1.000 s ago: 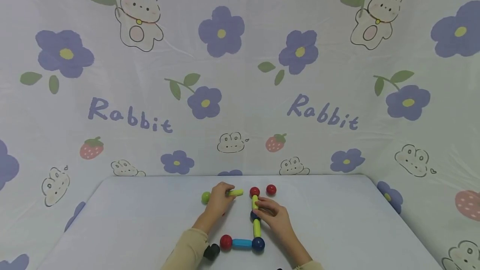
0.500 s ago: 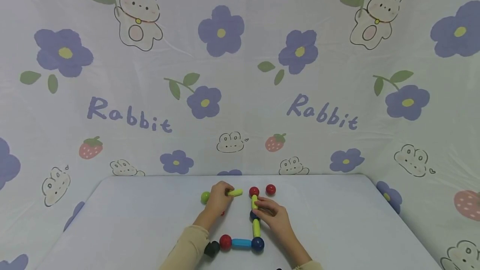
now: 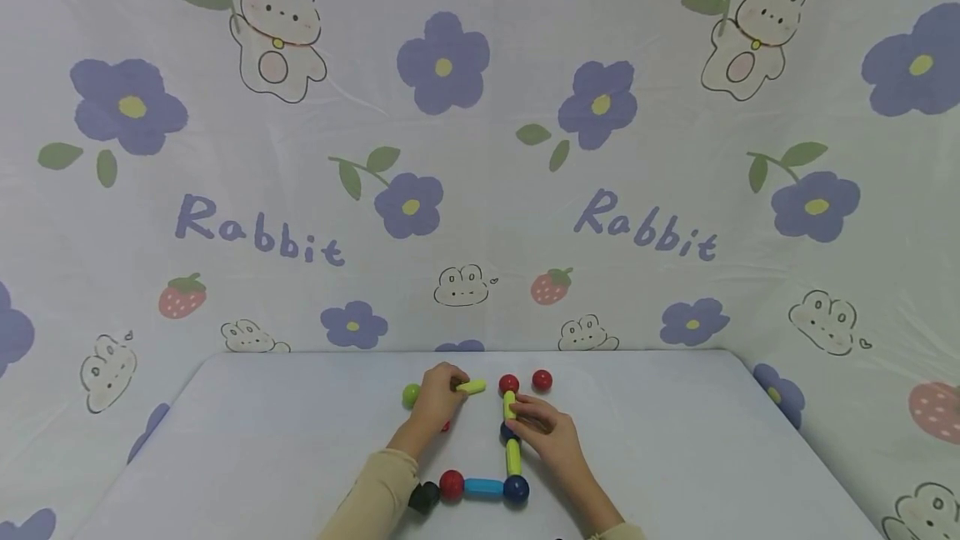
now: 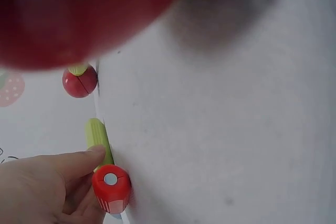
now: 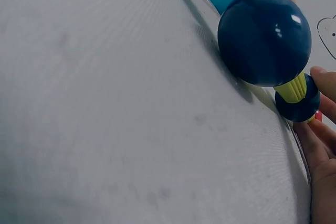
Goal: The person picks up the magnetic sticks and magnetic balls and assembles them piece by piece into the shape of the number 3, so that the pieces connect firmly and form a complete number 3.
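Observation:
My left hand (image 3: 435, 401) pinches a yellow-green magnetic rod (image 3: 472, 387) between thumb and fingers; its bare end points toward the far red ball (image 3: 509, 384). Close to that hand lies a red rod (image 4: 111, 188), its metal tip showing in the left wrist view. My right hand (image 3: 551, 432) grips another yellow-green rod (image 3: 509, 405), thumb beside the middle dark blue ball (image 5: 297, 100); the exact contact is partly hidden. That rod joins the far red ball to this blue ball. A further yellow-green rod (image 3: 513, 458) runs to the near dark blue ball (image 3: 516, 489).
From the near blue ball a light-blue rod (image 3: 483, 487) leads left to a red ball (image 3: 452, 485). Black pieces (image 3: 425, 497) lie by the left sleeve. A loose red ball (image 3: 542, 380) and a green ball (image 3: 411, 395) sit farther back on the white table (image 3: 675, 440).

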A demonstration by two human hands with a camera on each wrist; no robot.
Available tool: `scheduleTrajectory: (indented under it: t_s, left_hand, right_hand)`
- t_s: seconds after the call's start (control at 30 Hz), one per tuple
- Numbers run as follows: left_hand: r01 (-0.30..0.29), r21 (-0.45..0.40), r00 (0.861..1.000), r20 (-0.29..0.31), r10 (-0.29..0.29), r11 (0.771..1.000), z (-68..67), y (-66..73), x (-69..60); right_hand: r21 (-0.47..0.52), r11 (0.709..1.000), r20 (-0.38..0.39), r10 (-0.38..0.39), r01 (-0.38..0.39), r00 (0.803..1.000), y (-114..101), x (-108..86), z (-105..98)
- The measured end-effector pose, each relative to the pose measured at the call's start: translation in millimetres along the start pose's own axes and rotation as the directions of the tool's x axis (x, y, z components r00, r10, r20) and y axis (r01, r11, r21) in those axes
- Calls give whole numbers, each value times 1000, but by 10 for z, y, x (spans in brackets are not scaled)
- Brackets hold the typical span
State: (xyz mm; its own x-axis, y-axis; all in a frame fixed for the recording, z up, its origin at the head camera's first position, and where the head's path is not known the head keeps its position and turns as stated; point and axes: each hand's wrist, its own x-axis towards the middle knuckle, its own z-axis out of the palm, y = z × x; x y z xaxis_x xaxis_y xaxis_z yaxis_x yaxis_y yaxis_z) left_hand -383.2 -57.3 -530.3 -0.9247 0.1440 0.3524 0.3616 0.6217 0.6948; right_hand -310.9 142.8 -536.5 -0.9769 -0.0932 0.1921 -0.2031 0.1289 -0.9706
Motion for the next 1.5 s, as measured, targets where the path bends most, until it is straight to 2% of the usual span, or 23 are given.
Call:
scheduleTrajectory:
  t_s: [0.17,0.47,0.97,1.3,1.5]
  left_hand:
    - [4,-29,1000,-5,-4,1000,-3,-6,12]
    - [-41,-30,998,47,42,999,19,-44,58]
    - [-51,-49,994,98,56,997,49,-6,123]
    - [-66,-73,990,116,75,995,56,21,143]
    - [-80,-60,990,110,86,995,72,5,150]
  right_hand:
    - [-4,1000,-19,-4,4,1000,150,56,6]
    - [13,1000,-33,-14,14,999,151,49,11]
    - [44,999,-18,-28,29,999,167,41,3]
    - [42,999,3,-28,27,1000,194,59,-11]
    - [39,999,0,-22,22,1000,193,54,-7]
